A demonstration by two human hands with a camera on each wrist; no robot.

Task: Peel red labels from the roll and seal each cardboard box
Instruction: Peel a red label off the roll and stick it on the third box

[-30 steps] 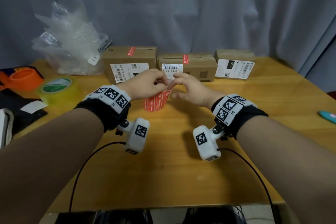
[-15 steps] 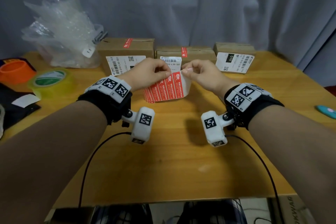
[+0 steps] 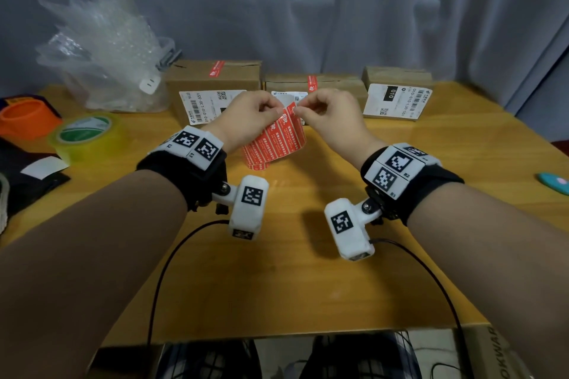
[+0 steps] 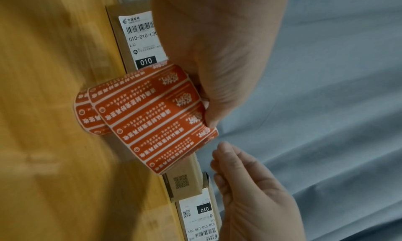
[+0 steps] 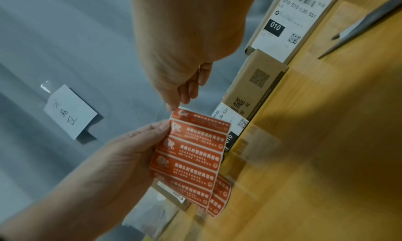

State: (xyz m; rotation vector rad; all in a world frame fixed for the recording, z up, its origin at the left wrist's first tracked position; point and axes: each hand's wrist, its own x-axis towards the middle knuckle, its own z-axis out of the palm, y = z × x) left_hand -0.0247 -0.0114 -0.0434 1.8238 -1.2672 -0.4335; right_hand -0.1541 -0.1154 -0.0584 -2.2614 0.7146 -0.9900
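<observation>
Grey curtain (image 3: 338, 9) is hanging behind the wooden counter (image 3: 292, 280). Crumpled clear plastic bag (image 3: 104, 49) is sitting far left on it. Three cardboard boxes are lining the far edge: left box (image 3: 215, 77) and middle box (image 3: 335, 83) are each wearing a red label over the top seam, right box (image 3: 397, 75) is showing none. All three are carrying white shipping stickers on their near faces. Yellow-green tape roll (image 3: 89, 135) and an orange holder (image 3: 26, 117) are lying at the left edge, a teal object (image 3: 554, 181) at the right edge.

Left hand (image 3: 246, 120) is holding the red label roll (image 3: 274, 141) raised above the counter, just in front of the middle box, thumb and fingers pinching the top edge of the unrolled strip. Right hand (image 3: 332, 120) is curled, fingertips (image 5: 174, 105) pinching at the corner of the topmost label (image 5: 182, 115); whether the corner is actually lifted off the backing, cannot tell. Both hands are nearly touching each other over the strip.
</observation>
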